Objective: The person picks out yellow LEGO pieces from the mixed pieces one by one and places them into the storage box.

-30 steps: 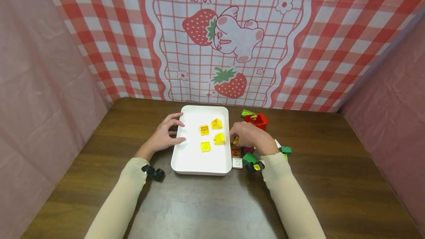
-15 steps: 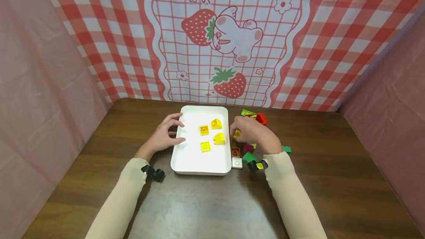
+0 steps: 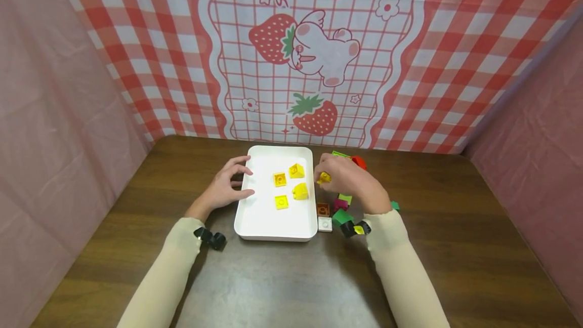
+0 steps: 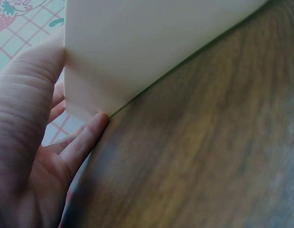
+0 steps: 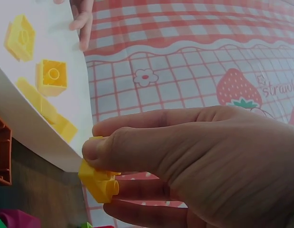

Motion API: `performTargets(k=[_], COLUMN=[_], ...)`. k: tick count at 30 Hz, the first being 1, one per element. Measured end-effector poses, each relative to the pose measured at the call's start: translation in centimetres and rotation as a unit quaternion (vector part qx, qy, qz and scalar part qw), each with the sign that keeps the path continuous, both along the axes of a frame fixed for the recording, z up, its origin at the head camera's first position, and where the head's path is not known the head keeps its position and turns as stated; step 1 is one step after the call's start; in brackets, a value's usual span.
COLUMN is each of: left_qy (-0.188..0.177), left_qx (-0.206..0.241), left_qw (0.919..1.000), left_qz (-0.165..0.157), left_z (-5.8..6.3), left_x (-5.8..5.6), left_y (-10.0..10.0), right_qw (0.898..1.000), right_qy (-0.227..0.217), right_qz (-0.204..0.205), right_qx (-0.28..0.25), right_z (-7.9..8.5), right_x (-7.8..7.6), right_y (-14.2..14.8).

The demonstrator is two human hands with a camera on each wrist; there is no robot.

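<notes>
In the head view my right hand [image 3: 339,176] is just right of the white tray [image 3: 259,224]. It pinches a yellow toy building brick [image 5: 97,183] between thumb and fingers, raised close to the tray's right rim; studs show on the brick in the right wrist view. Along the tray's left side lies my left hand [image 3: 223,186], fingers spread and loosely bent, fingertips touching the rim and wall. Several yellow bricks lie in the tray, among them a flat square one [image 3: 281,202] and a sloped one [image 3: 297,170].
Right of the tray lie a brown brick [image 3: 323,210], a white brick [image 3: 325,224], a green brick [image 3: 341,217] and a magenta brick [image 3: 340,204]. A red piece [image 3: 359,161] is partly hidden behind my right hand. A patterned cloth [image 3: 314,65] hangs behind the table.
My right hand has lifted the yellow brick from the pile and moved slightly away from me. The brown and magenta bricks show more clearly. The left hand and tray stay put.
</notes>
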State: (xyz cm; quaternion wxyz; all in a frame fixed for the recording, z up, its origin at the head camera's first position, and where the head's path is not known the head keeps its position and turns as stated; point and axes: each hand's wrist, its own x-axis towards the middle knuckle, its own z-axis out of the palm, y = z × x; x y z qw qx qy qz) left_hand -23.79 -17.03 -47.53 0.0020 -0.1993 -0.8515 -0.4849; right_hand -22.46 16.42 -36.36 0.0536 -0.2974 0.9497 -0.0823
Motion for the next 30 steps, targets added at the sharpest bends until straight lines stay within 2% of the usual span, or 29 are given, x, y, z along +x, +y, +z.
performTargets(k=[19,27,30], left_qy=[0.007,0.0,0.001], left_qx=[0.008,0.011,0.012], left_qw=[0.9999,0.9999,0.9999], left_qz=[-0.003,-0.009,-0.01], left_z=[0.1,3.3,3.5], left_x=[0.1,2.2,2.2], left_y=[0.2,1.0,1.0], right_qw=[0.999,0.998,0.998], right_qy=[-0.02,-0.042,-0.045], right_qz=[0.028,0.037,0.043], right_qx=[-0.006,-0.014,-0.017], right_z=[0.4,0.7,0.7], right_x=[0.9,1.6,1.8], right_y=[-1.6,-2.5,-2.8])
